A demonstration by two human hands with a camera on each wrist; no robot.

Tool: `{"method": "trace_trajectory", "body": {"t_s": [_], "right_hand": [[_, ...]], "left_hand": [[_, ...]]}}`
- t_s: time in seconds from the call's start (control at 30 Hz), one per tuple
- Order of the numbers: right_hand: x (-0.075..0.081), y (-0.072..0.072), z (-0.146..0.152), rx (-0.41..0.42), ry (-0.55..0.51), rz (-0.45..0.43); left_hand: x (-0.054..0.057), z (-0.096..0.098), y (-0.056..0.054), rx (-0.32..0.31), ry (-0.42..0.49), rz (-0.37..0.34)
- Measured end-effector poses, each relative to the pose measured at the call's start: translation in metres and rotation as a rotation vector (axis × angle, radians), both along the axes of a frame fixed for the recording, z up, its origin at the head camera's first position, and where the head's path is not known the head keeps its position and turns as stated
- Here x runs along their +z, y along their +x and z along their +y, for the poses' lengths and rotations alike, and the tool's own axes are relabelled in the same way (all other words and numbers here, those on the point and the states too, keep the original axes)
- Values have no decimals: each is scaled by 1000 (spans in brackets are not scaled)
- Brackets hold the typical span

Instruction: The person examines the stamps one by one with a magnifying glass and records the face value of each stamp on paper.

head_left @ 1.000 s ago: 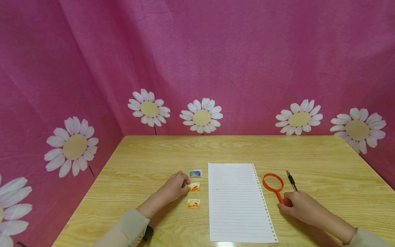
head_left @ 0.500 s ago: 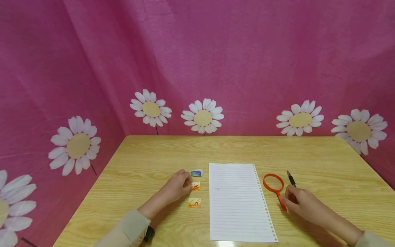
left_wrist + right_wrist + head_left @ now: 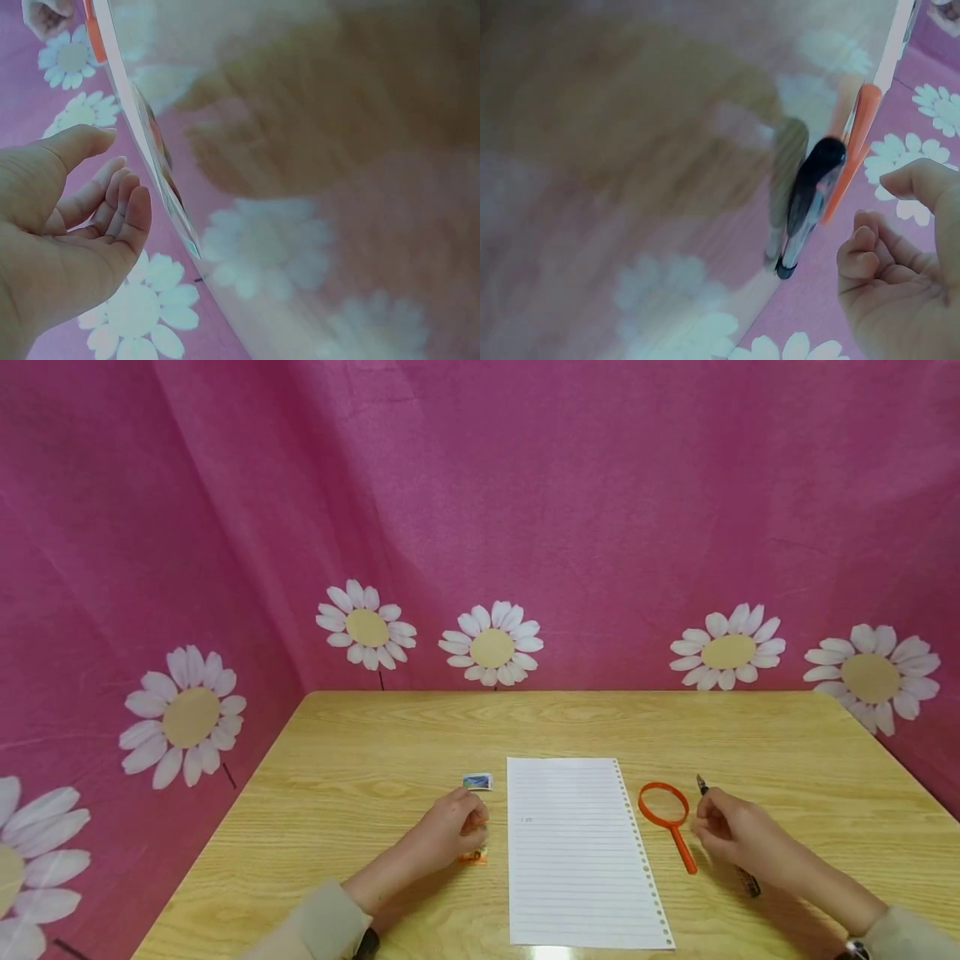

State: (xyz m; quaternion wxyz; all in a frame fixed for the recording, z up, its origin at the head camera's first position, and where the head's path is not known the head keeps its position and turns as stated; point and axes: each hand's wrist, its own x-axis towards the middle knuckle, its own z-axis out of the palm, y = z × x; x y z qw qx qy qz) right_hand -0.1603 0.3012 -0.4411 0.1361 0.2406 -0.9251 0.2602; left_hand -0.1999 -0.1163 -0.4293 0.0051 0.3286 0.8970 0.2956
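In the head view my left hand [image 3: 452, 831] is just above a column of small picture stamps, fingers loosely bent. The blue stamp [image 3: 477, 782] shows beyond it, and an orange stamp [image 3: 474, 857] peeks out below; the middle one is mostly hidden. Nothing lies between thumb and fingers of the left hand [image 3: 82, 210] in the left wrist view. My right hand [image 3: 738, 831] hovers over the black pen [image 3: 748, 883], covering its middle. In the right wrist view, its thumb and curled fingers stand apart, near the pen [image 3: 814, 187] but without holding it. The orange magnifying glass [image 3: 681, 846] lies left of that hand.
A lined sheet of paper [image 3: 577, 877] with punched holes down its right edge lies between the hands, with faint writing at its left. The wooden table [image 3: 360, 727] meets a pink curtain [image 3: 585, 510] printed with daisies at its far edge.
My left hand has come nearer along the stamp column, now over the lower stamps. My right hand has left the magnifying glass handle and moved up and right, over the pen.
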Motion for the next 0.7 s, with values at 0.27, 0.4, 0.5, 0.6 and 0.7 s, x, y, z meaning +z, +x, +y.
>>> {"method": "trace_trajectory", "body": {"t_s": [0.27, 0.4, 0.5, 0.6, 0.7], "right_hand": [[2, -12, 9, -27, 17, 15], [1, -20, 13, -44, 34, 32], [0, -24, 17, -60, 53, 26], [-1, -29, 20, -82, 68, 10], [-1, -32, 22, -95, 73, -3]], "left_hand": [[-2, 9, 15, -58, -2, -49], [-2, 13, 25, -90, -12, -51], [-1, 16, 32, -94, -41, -80], [0, 19, 37, -93, -76, -112], [1, 20, 43, -104, -102, -126]]}}
